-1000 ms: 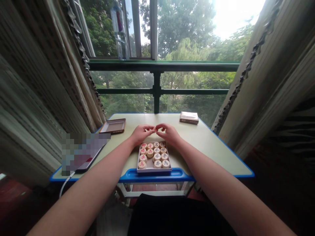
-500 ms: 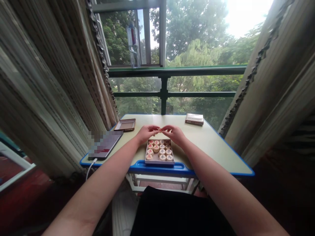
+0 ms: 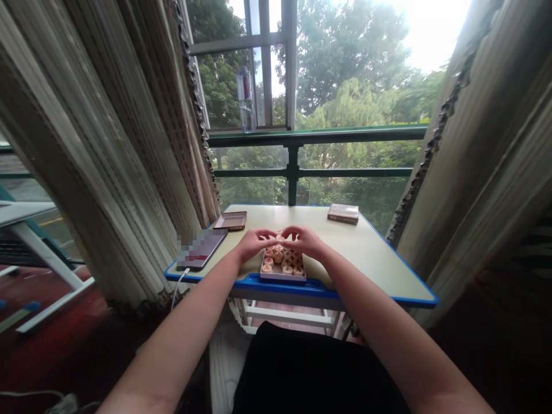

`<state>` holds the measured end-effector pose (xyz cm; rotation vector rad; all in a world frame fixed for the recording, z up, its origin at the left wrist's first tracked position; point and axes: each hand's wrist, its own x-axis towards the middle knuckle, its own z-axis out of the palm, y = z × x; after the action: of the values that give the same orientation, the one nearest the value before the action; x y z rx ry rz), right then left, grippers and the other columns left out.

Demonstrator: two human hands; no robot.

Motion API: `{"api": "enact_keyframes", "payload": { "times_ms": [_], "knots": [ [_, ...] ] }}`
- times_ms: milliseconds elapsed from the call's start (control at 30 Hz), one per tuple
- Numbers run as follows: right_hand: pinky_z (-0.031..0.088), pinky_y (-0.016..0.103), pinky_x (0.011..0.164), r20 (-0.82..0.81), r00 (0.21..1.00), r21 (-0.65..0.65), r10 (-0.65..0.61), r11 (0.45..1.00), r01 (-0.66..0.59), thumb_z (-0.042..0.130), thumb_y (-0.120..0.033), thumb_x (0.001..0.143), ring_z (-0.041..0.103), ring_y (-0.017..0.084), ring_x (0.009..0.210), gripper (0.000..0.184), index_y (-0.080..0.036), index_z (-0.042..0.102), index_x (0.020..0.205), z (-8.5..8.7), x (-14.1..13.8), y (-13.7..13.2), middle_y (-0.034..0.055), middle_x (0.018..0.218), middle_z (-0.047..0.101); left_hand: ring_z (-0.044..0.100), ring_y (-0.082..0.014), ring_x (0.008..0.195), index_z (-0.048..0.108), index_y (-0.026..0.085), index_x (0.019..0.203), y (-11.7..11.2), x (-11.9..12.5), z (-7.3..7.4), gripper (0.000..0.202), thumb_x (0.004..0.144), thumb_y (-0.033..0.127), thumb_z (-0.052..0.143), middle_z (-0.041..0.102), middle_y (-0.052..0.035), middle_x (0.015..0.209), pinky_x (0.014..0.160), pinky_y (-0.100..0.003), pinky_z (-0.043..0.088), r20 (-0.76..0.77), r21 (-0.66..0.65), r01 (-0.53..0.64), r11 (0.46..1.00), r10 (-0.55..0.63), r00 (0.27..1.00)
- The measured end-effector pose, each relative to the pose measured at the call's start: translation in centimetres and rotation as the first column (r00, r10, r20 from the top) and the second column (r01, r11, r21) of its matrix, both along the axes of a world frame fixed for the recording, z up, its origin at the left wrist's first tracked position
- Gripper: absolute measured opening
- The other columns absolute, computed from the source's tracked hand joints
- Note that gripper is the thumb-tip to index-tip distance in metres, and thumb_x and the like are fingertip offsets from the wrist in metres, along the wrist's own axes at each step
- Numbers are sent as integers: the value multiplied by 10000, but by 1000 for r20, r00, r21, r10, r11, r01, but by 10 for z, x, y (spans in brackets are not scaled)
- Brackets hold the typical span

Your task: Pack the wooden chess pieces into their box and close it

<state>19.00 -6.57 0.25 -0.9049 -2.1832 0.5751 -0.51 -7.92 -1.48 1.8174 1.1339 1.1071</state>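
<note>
A shallow white box (image 3: 282, 278) of round wooden xiangqi pieces (image 3: 287, 261) lies at the table's front edge, with red characters on the left and dark ones on the right. Over its far end, my left hand (image 3: 254, 244) and my right hand (image 3: 304, 241) come together from both sides. Their fingertips close on a red-marked xiangqi piece (image 3: 280, 238) between them. Behind it a second piece shows in part. My fingers cover the back row of the box.
On the light table with a blue edge (image 3: 371, 259), a tablet (image 3: 202, 250) with a white cable lies left. Behind it is an open box lid (image 3: 232, 221). A small box (image 3: 343, 213) sits back right. A plastic bottle (image 3: 245, 103) stands on the green railing (image 3: 362, 134).
My hands have come slightly nearer, over the far end of the box, and now cover its back row. The piece between them shows more plainly. The camera view has shifted.
</note>
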Motion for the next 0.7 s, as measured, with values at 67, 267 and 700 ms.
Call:
{"api": "enact_keyframes", "payload": {
  "times_ms": [67,267,700],
  "knots": [
    [396,227,613,49,997,-20,62,998,-62,631,-346,678,521,112,677,225,-169,656,814,2,-1,-4,18,794,642,602,-182,787,661,125,890,-9,-4,-1,395,623,416,679,645,-98,939,678,-291,462,-23,21,12,1000,-12,1000],
    [386,231,617,140,980,-82,138,988,-127,659,-407,643,522,127,683,292,-162,676,800,8,-2,-13,17,736,604,456,-261,1127,697,170,808,-24,-9,-3,267,635,373,684,537,-104,1202,868,-350,382,-164,140,-19,990,42,986],
    [384,238,627,253,955,-46,157,988,-150,645,-374,663,519,143,724,250,-158,662,788,13,-4,-22,22,732,604,469,-258,1123,696,179,848,-32,-11,-2,240,651,308,657,519,-98,1224,901,-371,383,-102,72,40,997,-32,994]
  ]
}}
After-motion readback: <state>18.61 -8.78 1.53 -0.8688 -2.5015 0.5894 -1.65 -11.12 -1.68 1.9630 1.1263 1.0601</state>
